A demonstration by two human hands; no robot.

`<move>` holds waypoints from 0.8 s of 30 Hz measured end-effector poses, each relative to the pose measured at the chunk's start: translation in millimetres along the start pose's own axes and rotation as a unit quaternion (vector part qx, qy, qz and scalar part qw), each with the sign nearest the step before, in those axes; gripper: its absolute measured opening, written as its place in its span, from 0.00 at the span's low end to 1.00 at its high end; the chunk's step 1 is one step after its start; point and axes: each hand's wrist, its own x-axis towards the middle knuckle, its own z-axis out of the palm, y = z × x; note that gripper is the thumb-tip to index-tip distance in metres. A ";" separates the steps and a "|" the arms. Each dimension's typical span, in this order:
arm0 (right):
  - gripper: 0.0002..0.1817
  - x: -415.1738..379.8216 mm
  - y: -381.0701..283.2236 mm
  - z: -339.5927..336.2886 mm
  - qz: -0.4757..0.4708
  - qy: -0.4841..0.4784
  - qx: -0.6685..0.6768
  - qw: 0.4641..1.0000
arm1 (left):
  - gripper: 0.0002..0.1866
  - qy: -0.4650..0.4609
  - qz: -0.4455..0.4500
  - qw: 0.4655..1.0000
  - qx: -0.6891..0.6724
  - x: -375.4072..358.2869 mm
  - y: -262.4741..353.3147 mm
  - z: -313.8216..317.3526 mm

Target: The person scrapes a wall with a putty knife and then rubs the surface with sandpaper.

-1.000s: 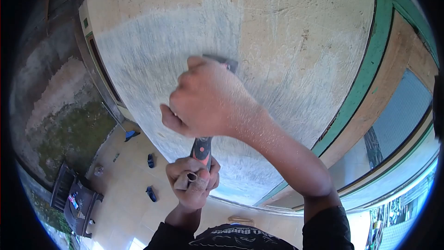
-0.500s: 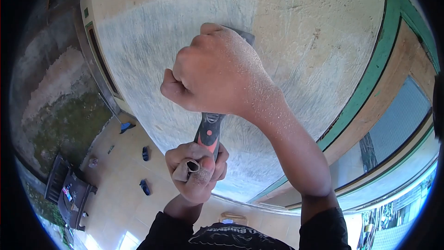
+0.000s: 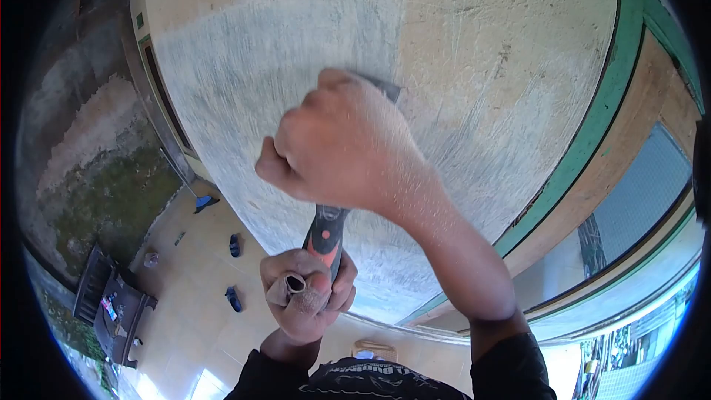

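Observation:
A scraper (image 3: pixel 324 235) with a black and red handle stands nearly upright in front of the wall (image 3: pixel 244 52). Wrapped around the lower handle is my left hand (image 3: pixel 307 296), closed; a small rolled, greyish tube (image 3: pixel 293 283) sticks out between its fingers. Higher up, my right hand (image 3: pixel 348 144) is closed in a fist over the scraper's upper part, hiding most of it. Just past the knuckles a dark blade edge (image 3: pixel 386 89) shows against the wall. Pale dust covers the right wrist and forearm. The wall has a greyish-white scraped patch amid cream paint.
On the right is a green door frame (image 3: pixel 570 155) with a wooden, glazed door (image 3: pixel 629 192). Dark sandals (image 3: pixel 234 298) lie on the tiled floor (image 3: pixel 196 274). A blue broom (image 3: pixel 205 202) leans at the left, and a dark wooden bench (image 3: pixel 118 311) stands lower left.
Both hands and the scraper have slid down the wall together, slightly leftward. The blade edge sits lower than before. Both hands keep their grip.

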 end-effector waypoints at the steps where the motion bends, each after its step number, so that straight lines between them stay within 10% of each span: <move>1: 0.20 -0.1 -0.5 -5.8 0.013 -0.079 0.026 0.996 | 0.09 -0.003 0.004 1.000 0.000 1.5 -2.1 -1.1; 24: 0.22 14.7 7.3 -7.3 -0.010 0.014 0.018 1.000 | 0.11 0.025 0.002 0.999 0.042 12.5 8.0 8.7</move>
